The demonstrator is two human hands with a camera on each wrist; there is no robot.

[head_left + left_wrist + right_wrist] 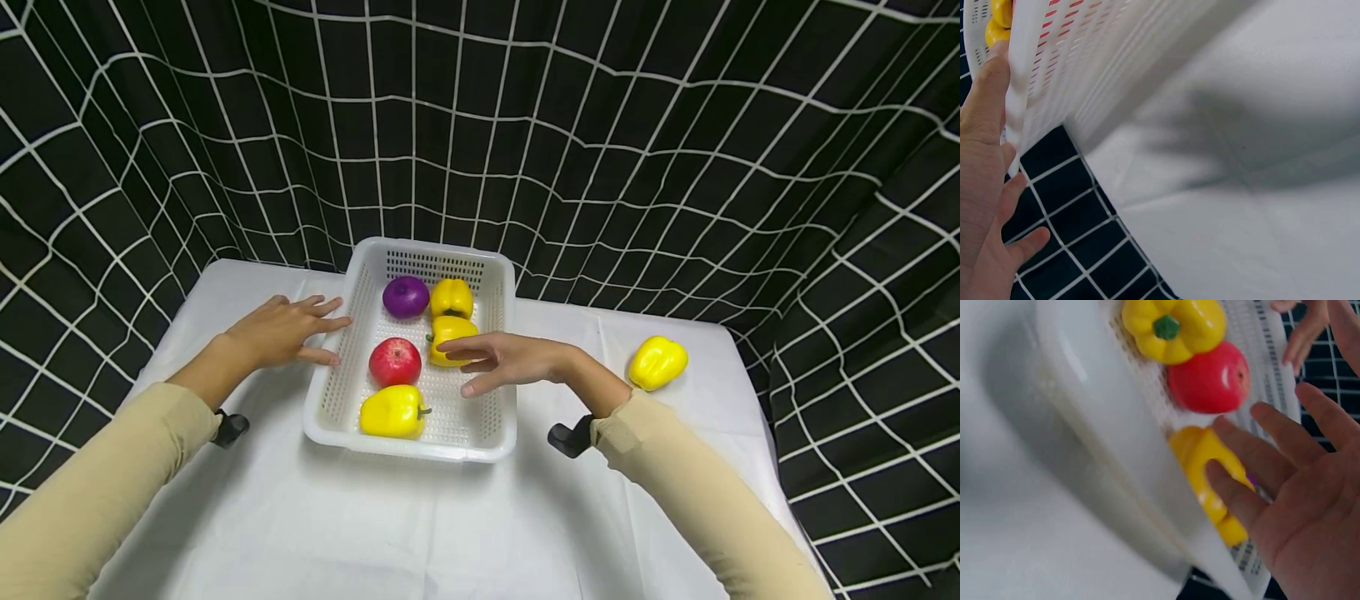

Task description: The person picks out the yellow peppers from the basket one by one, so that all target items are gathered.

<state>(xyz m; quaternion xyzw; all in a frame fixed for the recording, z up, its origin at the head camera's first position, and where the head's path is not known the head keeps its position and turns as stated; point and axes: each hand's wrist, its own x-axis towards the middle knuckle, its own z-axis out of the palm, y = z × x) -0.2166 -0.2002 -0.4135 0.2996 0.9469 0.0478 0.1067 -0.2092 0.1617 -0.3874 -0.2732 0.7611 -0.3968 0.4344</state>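
A white perforated plastic basket [411,450] holds several yellow bell peppers [393,412], a red round fruit like a pomegranate [395,362] and a purple onion [406,297]. At its left rim my left hand [281,335] has its fingers spread; in the left wrist view the thumb lies by the rim, but contact is unclear. Over the basket's right side hovers my right hand [517,358], fingers apart and holding nothing. In the right wrist view its fingers partly cover a yellow pepper [1200,456] below them.
Another yellow bell pepper [657,363] lies on the white tablecloth [360,525] to the right of the basket. A black curtain with a white grid [540,125] stands behind the table and along both sides.
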